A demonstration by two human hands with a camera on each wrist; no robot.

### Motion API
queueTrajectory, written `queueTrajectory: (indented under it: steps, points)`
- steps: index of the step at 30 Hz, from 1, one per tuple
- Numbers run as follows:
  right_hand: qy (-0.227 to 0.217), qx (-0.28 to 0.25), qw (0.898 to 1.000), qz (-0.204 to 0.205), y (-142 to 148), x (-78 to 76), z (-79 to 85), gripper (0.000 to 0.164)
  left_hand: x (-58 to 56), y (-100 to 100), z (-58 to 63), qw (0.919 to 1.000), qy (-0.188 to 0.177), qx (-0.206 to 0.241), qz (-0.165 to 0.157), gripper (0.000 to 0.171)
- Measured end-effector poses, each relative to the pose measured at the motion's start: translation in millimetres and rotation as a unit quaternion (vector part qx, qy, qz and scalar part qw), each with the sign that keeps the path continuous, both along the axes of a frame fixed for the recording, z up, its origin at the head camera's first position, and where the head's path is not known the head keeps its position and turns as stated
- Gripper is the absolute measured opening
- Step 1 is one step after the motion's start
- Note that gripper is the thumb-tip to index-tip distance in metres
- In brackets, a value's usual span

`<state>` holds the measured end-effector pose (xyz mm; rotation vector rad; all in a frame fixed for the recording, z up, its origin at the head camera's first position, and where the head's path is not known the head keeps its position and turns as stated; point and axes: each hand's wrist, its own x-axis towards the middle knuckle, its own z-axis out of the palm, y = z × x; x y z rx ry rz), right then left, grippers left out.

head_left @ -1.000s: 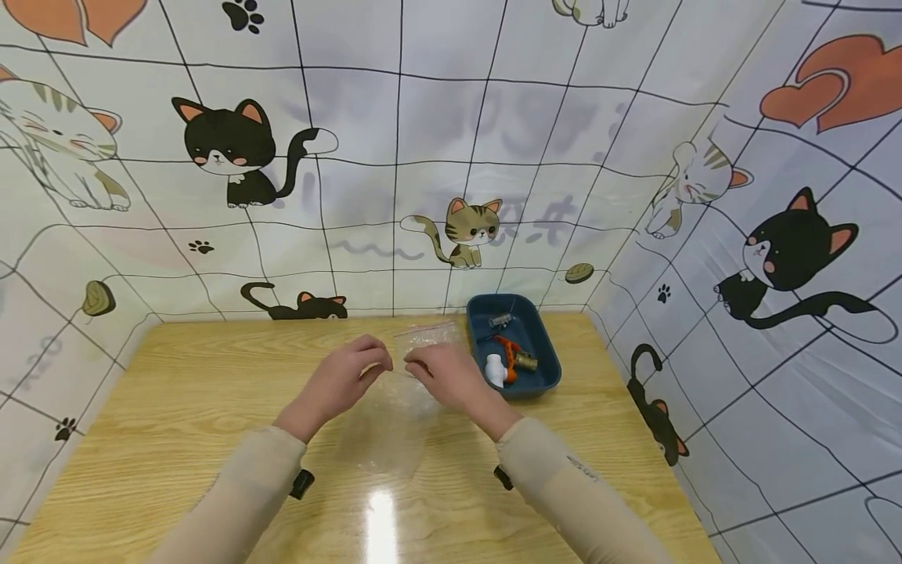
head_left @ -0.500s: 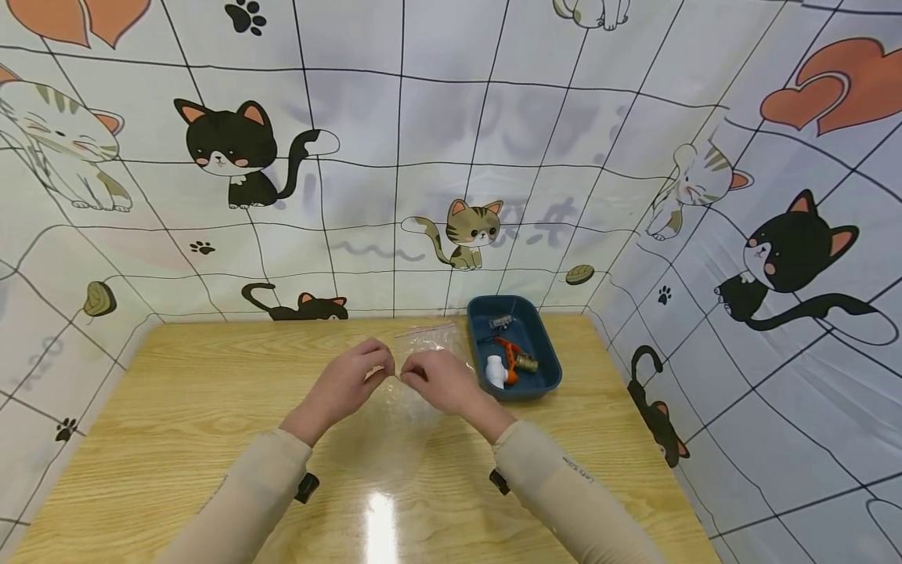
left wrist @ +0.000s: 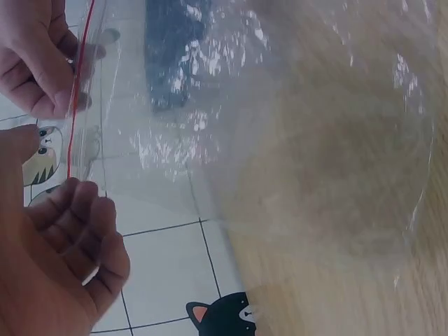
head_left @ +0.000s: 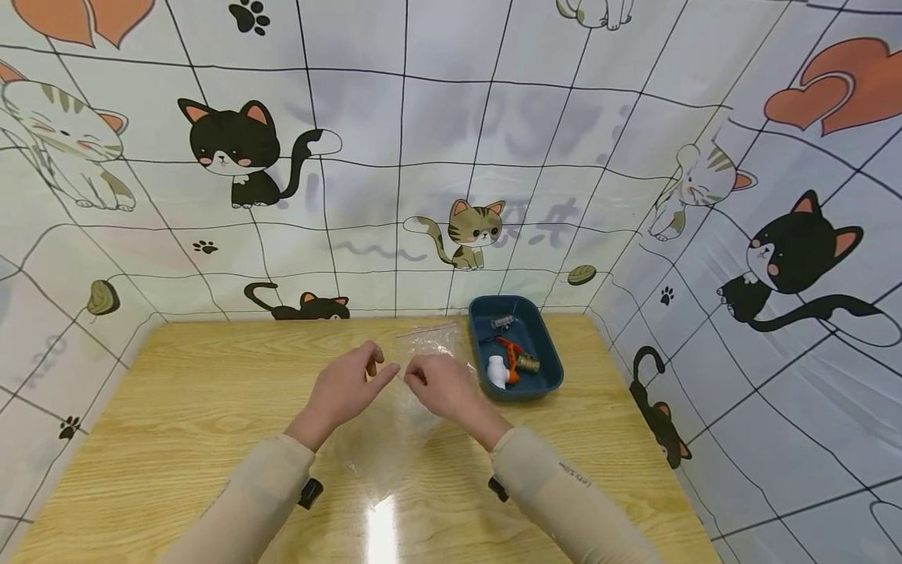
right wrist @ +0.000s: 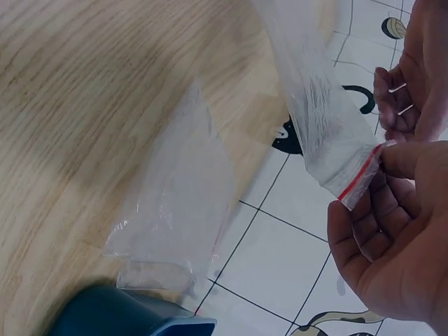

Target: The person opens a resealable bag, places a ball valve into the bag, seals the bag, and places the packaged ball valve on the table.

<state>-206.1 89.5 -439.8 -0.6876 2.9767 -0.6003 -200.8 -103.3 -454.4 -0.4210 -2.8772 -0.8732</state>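
A clear zip-lock bag [head_left: 380, 446] with a red seal line hangs below my hands, above the wooden table. My right hand [head_left: 444, 385] pinches its top edge by the red strip, thumb against curled fingers, as the right wrist view shows. My left hand [head_left: 343, 388] is at the other side of the opening. Its thumb stands out straight, apart from loosely bent fingers. In the left wrist view, the left fingertips [left wrist: 84, 199] are at the end of the red seal line; whether they touch the plastic I cannot tell.
A second clear zip-lock bag [right wrist: 178, 189] lies on the table [head_left: 211, 376] behind my hands. Beside it stands a dark blue basin [head_left: 550, 368] holding a white pipe fitting [head_left: 497, 372], an orange piece [head_left: 509, 345] and a brass-coloured fitting [head_left: 527, 363]. Cat-print curtains surround the table.
My left thumb and fingers have spread apart from their earlier pinch at the bag's edge. My right hand has come slightly lower and keeps its pinch.
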Motion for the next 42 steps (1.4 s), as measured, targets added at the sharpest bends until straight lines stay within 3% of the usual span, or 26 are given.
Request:
queueTrajectory:
  steps: [2,4,13,18,22,26,34,42]
  points:
    - [0.005,0.004,1.000,-0.006,-2,1.5,-3.6,0.016,2.1,3,-0.7,0.9989,-0.044,-0.008,0.010,0.043]
    - [0.011,0.003,1.000,-0.009,-3,3.5,-6.0,0.017,3.9,5,-1.8,0.9980,-0.059,-0.009,0.017,0.046]
    - [0.038,-0.019,0.999,-0.002,-5,9.3,-8.6,0.014,6.7,14,-5.9,0.9967,-0.065,0.024,0.044,0.029]
    - [0.036,-0.019,0.999,-0.003,-6,11.6,-9.9,0.016,7.2,19,-4.7,0.9947,-0.073,0.065,0.031,0.023]
    - [0.032,-0.031,0.999,-0.007,-9,13.0,-10.8,0.028,8.3,21,-3.9,0.9947,-0.068,0.075,0.018,0.026]
    - [0.030,-0.037,0.999,-0.007,-11,13.8,-11.7,0.031,9.8,24,-3.1,0.9943,-0.070,0.079,0.012,0.028]
    - [0.026,-0.055,0.998,-0.014,-13,14.0,-13.8,0.021,10.6,24,-7.4,0.9943,-0.077,0.073,0.009,0.028]
    - [0.034,-0.060,0.997,-0.029,-14,14.4,-17.5,0.019,11.4,22,-9.2,0.9968,-0.066,0.045,0.005,0.022]
